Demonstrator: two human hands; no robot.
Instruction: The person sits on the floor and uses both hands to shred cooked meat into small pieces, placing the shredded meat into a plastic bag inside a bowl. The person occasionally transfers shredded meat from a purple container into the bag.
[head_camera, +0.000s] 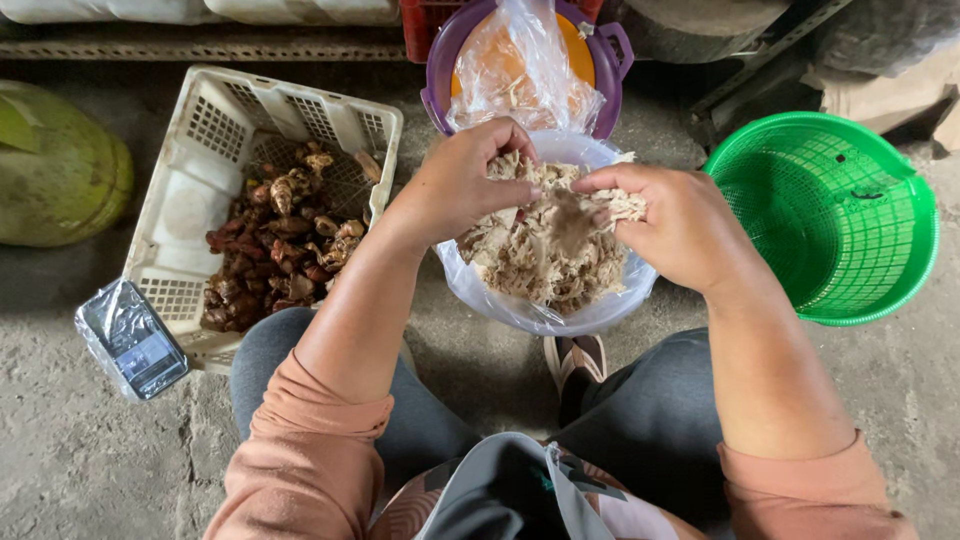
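A bowl lined with clear plastic (480, 295) sits on the floor between my knees, heaped with pale shredded strips (540, 255). My left hand (462, 180) and my right hand (672, 225) meet above it. Both pinch the same clump of shredded strips (565, 205), which looks blurred between the fingers. My sleeves are salmon pink and my trousers are grey.
A white slatted crate (190, 190) with brown knobbly pieces (280, 240) stands to the left. A plastic-wrapped small scale (132, 338) lies by it. A green mesh basket (835, 215) sits right. A purple bucket (440, 60) with a clear bag (520, 65) stands behind. A green rounded object (55, 165) is far left.
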